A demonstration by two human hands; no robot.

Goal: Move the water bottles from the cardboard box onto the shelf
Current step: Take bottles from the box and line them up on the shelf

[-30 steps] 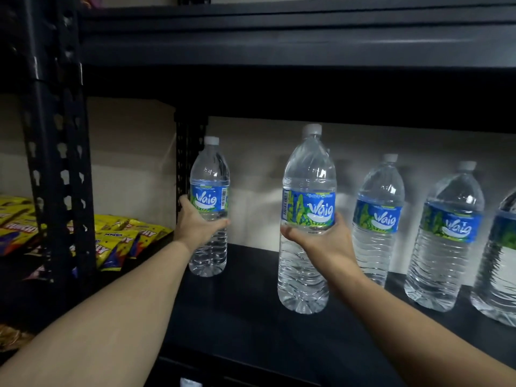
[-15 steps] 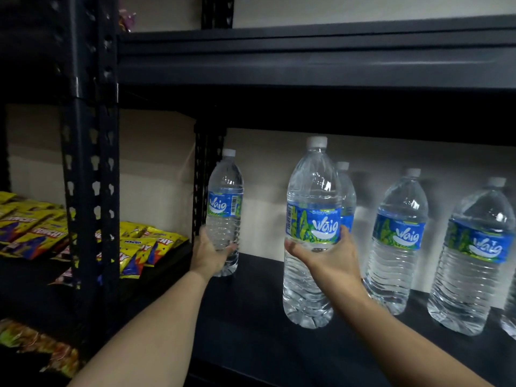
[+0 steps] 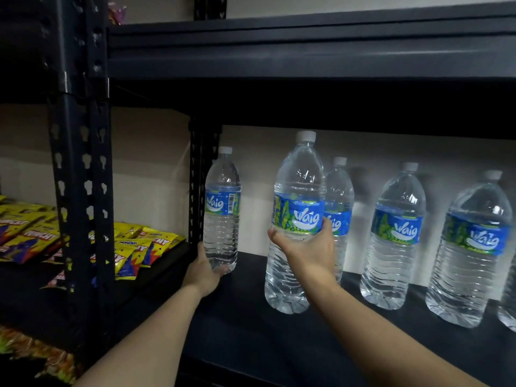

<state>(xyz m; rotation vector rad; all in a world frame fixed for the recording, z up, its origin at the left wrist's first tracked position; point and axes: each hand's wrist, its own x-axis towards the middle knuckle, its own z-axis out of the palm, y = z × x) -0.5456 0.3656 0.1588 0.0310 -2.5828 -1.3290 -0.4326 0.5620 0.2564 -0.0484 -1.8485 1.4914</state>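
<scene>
Around the lower body of a small water bottle [image 3: 222, 210], the left hand [image 3: 205, 270] is curled in a grip. The bottle is upright at the rear left corner of the shelf [image 3: 251, 331]; whether its base touches the board cannot be told. To the right, the right hand [image 3: 307, 250] wraps a large water bottle [image 3: 297, 174] at the lower edge of its blue label, holding it upright over the shelf. Directly behind that hand stands a third bottle [image 3: 339, 188], and further right two more bottles [image 3: 396, 236] stand along the wall. Left of the left hand, past a perforated post [image 3: 81, 191], lie yellow snack packets [image 3: 139, 247].
</scene>
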